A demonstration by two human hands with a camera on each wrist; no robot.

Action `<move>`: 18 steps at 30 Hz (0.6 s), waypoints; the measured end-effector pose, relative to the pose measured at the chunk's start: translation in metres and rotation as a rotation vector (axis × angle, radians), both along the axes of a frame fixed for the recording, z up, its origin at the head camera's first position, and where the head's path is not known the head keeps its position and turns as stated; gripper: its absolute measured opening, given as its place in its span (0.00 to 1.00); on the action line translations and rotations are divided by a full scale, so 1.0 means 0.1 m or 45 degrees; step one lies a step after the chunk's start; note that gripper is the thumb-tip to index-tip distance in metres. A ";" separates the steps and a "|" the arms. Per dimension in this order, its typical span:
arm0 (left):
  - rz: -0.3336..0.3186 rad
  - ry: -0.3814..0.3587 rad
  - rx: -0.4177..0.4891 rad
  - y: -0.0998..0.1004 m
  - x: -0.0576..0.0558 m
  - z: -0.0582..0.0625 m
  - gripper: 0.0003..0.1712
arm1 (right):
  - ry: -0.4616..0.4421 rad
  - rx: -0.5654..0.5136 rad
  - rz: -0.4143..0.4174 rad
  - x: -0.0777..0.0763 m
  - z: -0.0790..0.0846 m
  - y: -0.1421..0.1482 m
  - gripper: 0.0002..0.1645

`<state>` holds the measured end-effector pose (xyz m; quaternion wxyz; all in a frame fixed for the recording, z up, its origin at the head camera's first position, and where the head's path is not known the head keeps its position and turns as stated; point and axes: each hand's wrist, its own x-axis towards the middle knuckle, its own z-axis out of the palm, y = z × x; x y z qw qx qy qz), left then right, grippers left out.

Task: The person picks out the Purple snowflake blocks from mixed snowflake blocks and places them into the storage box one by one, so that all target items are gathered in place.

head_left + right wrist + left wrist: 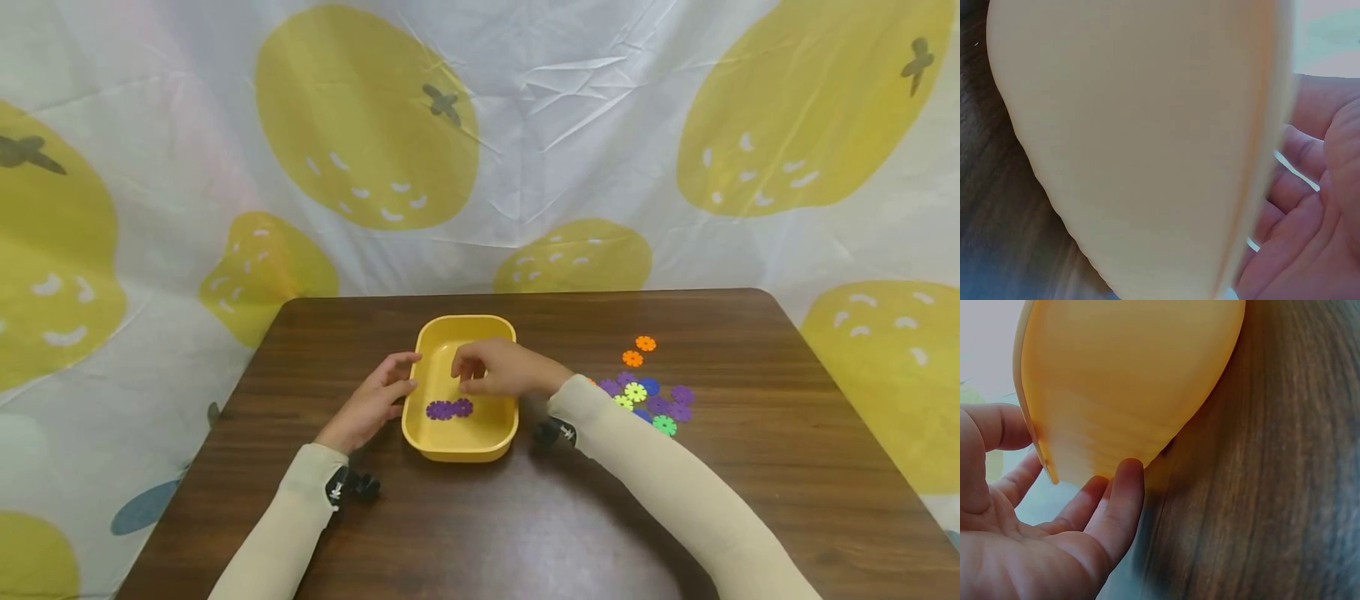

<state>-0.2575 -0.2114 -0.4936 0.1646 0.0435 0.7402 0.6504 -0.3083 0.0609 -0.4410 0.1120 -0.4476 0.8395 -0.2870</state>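
Left hand (369, 402), fingers spread, is rested against the yellow tray (461, 455), presumably so that it is steadied; right hand (501, 367) is held curled above it, near purple discs (446, 410) laid inside, though whether anything is pinched cannot be told.

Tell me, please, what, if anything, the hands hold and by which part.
The left hand touches the yellow tray at its left rim, not visibly gripping. Whether the right hand, over the tray, holds anything cannot be told.

The head view looks forward and down at the tray (461, 455); wrist views face its sides (1129, 375) closely.
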 end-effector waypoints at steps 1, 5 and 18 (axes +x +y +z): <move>0.000 0.002 0.001 0.00 0.00 0.00 0.28 | 0.005 -0.020 -0.003 0.01 0.02 0.02 0.13; -0.008 0.012 -0.001 -0.01 0.01 0.01 0.29 | 0.020 -0.078 -0.012 0.04 0.06 0.07 0.12; -0.012 0.016 -0.013 -0.01 0.01 0.02 0.29 | 0.051 -0.137 -0.116 0.19 0.18 0.36 0.10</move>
